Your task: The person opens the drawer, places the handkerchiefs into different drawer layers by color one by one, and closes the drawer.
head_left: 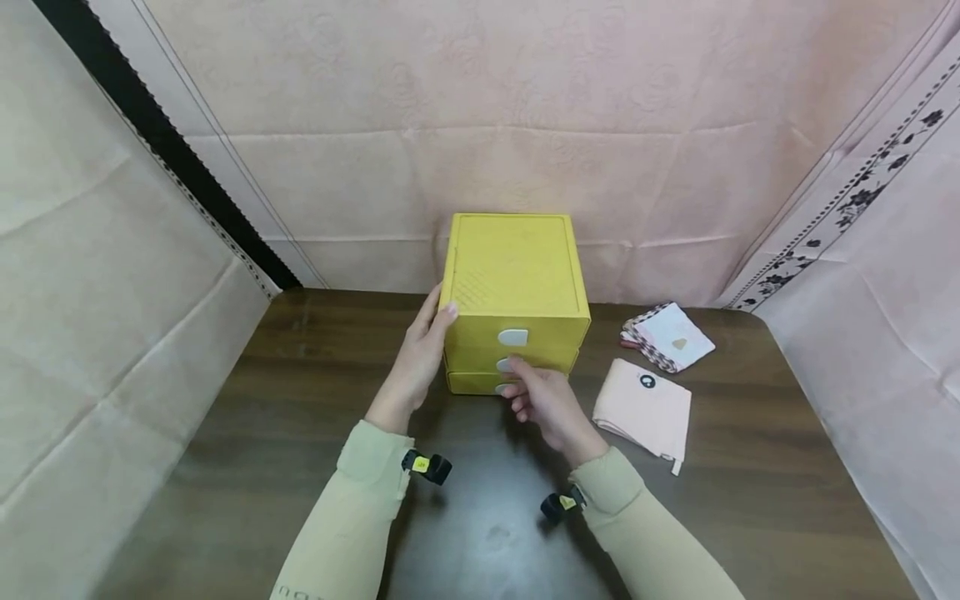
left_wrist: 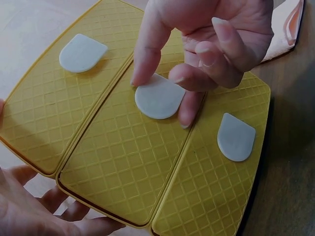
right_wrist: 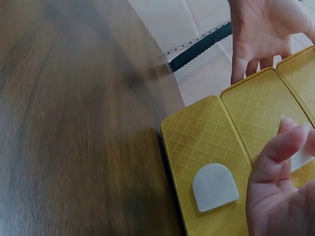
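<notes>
A yellow three-drawer box (head_left: 517, 262) stands on the table, its front facing me and a white tab handle on each drawer. My left hand (head_left: 420, 358) steadies the box's left side, thumb near the top front corner and fingers extended along the wall. At the front, my right hand (head_left: 551, 404) pinches the middle drawer's handle (left_wrist: 158, 101) between thumb and fingers. The top handle (left_wrist: 82, 53) and bottom handle (left_wrist: 236, 137) are untouched in the left wrist view. All three drawer fronts sit close together.
Right of the box lie a folded pale pink cloth (head_left: 645, 408) with a dark round mark and, behind it, folded cloths (head_left: 667, 333) with a checkered edge. Pale fabric (head_left: 480, 100) hangs behind and at both sides of the dark wooden table (head_left: 300, 467).
</notes>
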Demonstrator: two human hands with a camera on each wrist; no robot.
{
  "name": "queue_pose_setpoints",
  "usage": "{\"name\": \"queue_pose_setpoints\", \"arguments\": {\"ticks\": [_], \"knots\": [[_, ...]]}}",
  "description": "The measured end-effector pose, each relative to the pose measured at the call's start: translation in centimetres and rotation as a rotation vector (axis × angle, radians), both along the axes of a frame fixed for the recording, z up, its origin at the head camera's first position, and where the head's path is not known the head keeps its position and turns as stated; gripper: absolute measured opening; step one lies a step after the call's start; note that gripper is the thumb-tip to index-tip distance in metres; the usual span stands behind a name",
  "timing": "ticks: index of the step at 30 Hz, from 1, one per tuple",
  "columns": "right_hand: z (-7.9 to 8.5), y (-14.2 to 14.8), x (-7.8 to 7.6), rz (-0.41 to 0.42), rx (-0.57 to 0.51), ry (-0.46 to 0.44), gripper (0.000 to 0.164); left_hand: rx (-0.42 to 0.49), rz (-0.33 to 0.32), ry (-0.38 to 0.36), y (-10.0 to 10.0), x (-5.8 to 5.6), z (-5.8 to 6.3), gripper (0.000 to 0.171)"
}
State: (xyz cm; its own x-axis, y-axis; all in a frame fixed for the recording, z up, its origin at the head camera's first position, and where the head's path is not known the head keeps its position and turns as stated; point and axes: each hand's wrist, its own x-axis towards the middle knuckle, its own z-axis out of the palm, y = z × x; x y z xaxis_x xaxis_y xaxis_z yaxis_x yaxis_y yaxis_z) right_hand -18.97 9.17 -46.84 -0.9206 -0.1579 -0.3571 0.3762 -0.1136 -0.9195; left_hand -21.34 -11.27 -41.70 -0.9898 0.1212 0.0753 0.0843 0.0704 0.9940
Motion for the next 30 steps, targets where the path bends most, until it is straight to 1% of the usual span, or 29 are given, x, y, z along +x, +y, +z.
{"name": "queue_pose_setpoints", "arguments": {"ticks": [3,5,10,12,15,18,21,25,28,30], "knots": [[0.1,-0.2,0.0,-0.011,-0.028,-0.005,0.051,-0.019,0.014,0.004,0.0,0.1,0.1,0.06],[0.1,-0.3,0.1,-0.011,-0.017,-0.005,0.049,-0.032,0.018,-0.001,-0.1,0.2,0.2,0.061],[0.0,-0.2,0.4,-0.024,0.028,-0.011,0.046,-0.063,0.01,-0.053,-0.4,0.2,0.4,0.061],[0.0,-0.2,0.5,-0.019,0.033,-0.006,0.047,-0.07,0.01,-0.07,-0.5,0.2,0.5,0.061],[0.2,-0.2,1.0,-0.011,0.037,0.001,0.05,-0.075,0.006,-0.077,-0.5,0.2,0.8,0.063],[0.3,0.1,1.8,-0.019,0.044,0.002,0.051,-0.079,-0.016,-0.082,-0.3,0.1,1.1,0.065],[0.3,0.3,2.9,-0.012,0.051,0.0,0.051,-0.093,-0.029,-0.106,-0.4,-0.1,1.4,0.066],[0.2,0.4,4.4,0.036,0.061,0.008,0.052,-0.124,-0.047,-0.141,-1.4,-0.2,1.5,0.068],[0.0,0.5,5.4,0.071,0.07,0.011,0.054,-0.132,-0.068,-0.132,-2.0,-0.2,1.3,0.07],[-0.1,0.7,6.0,0.081,0.082,0.014,0.054,-0.126,-0.082,-0.118,-2.1,-0.2,1.3,0.071]]}}
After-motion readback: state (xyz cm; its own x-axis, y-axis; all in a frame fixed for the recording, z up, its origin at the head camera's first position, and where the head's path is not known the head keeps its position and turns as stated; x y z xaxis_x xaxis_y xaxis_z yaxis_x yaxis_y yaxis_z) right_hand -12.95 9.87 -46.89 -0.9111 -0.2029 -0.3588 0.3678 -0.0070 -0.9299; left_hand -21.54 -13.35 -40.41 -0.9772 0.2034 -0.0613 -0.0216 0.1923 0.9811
